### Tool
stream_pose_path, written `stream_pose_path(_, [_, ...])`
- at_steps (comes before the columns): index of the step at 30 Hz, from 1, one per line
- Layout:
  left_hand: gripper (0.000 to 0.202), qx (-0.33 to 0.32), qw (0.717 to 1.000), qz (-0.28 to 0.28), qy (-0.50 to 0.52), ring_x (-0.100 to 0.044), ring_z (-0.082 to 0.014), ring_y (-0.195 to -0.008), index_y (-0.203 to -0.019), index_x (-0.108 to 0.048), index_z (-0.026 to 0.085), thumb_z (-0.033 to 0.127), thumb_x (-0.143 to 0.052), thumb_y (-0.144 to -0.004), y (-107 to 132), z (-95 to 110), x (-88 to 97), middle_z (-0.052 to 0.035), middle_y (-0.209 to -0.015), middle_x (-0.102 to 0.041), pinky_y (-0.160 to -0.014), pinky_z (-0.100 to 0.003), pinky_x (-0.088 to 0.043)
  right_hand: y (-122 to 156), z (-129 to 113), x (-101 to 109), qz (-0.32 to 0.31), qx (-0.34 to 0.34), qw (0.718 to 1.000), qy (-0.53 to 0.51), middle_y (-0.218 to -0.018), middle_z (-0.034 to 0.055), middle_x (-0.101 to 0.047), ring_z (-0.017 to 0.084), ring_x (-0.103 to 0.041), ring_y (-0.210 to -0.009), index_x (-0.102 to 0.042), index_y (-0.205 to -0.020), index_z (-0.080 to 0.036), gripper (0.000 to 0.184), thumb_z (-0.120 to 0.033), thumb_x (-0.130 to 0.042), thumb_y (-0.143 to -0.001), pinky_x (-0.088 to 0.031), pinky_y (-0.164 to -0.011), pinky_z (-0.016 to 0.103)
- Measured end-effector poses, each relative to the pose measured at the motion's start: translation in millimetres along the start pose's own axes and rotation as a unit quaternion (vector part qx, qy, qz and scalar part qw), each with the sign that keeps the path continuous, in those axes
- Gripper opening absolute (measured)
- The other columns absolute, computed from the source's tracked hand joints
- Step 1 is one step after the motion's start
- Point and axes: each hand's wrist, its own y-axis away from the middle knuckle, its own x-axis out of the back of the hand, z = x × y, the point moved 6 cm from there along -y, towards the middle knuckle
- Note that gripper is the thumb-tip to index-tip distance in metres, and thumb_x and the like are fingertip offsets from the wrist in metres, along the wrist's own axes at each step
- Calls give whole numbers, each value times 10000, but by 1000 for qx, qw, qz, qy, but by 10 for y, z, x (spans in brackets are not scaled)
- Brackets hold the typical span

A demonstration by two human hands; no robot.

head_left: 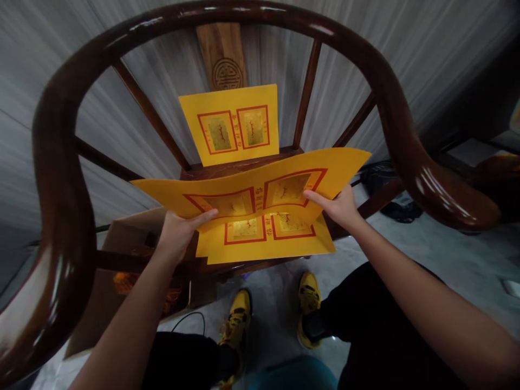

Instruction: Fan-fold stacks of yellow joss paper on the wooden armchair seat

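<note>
My left hand (177, 232) grips the left end of a yellow paper sheet (260, 179) printed with red frames and gold patches. At the sheet's right end, my right hand (340, 208) pinches it, thumb on top. The sheet bows between the hands, and both sets of fingers are mostly hidden beneath it. Under it, more yellow printed paper (276, 246) lies on the chair seat; how many sheets cannot be told. Another yellow sheet (239, 149) leans upright against the chair back.
A dark, glossy wooden chair with a curved armrest rail (260, 12) surrounds the papers. An open cardboard box (97, 314) stands below at left. Yellow shoes (309, 295) are on the floor. A teal object (292, 374) shows at the bottom edge, and a dark bag (377, 179) lies right.
</note>
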Motion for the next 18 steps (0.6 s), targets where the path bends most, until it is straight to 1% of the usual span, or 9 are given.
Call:
stream_pose_path(2, [515,-1,1000,13,-7,-769,-274,-1045,-1083,-794,182,254,-994,-614,-5,3,19,-82,-1158,-811,-916,-386,-657,-4,-13,8,7,8,1000,-7,-987,95,-830,306,-796,-876,-794,-915,-208,353,-501,-907,-755,-692,-772,430])
stream_pose_path(4, [479,-13,1000,19,-2,-761,-274,-1094,-1085,-798,203,253,-979,-644,-15,18,36,-70,-1196,-803,-970,-397,-646,-11,-19,16,15,9,1000,-10,-997,92,-831,301,-798,-883,-800,-924,-215,331,-495,-895,-775,-691,-775,426])
stream_pose_path(6, [477,-19,1000,13,-1,-747,-281,-1148,-1096,-799,222,238,-976,-654,-27,17,33,-61,-1225,-795,-1028,-417,-628,-25,-15,-4,2,4,1000,-11,-988,86,-833,297,-800,-868,-806,-913,-217,313,-495,-883,-791,-689,-749,415])
stream_pose_path(9, [471,-21,1000,14,-19,-738,-315,-1175,-1087,-801,217,248,-982,-653,-42,-18,26,-77,-1206,-797,-1071,-480,-612,-45,1,-49,-24,-6,1000,-17,-980,73,-834,286,-800,-845,-813,-915,-218,316,-497,-884,-784,-687,-726,399])
stream_pose_path(12, [434,-31,999,24,-22,-732,-330,-1188,-1093,-797,201,279,-959,-698,-48,-37,22,-97,-1253,-781,-1104,-515,-591,-58,37,-43,-15,-25,999,-14,-911,61,-828,265,-786,-773,-805,-849,-215,300,-501,-873,-787,-668,-646,362])
stream_pose_path(15, [446,-28,999,22,-23,-730,-325,-1195,-1107,-794,207,283,-956,-698,-44,-36,11,-97,-1291,-769,-1107,-511,-591,-63,67,-50,-26,-43,999,-9,-928,65,-832,274,-787,-785,-809,-850,-208,292,-477,-886,-767,-664,-642,361])
stream_pose_path(18, [455,-7,999,29,-26,-751,-326,-1143,-1080,-798,193,298,-967,-671,-34,-36,19,-97,-1228,-792,-1061,-516,-619,-67,83,-68,-42,-55,998,-7,-979,74,-837,287,-794,-822,-819,-888,-197,316,-473,-891,-752,-666,-663,364])
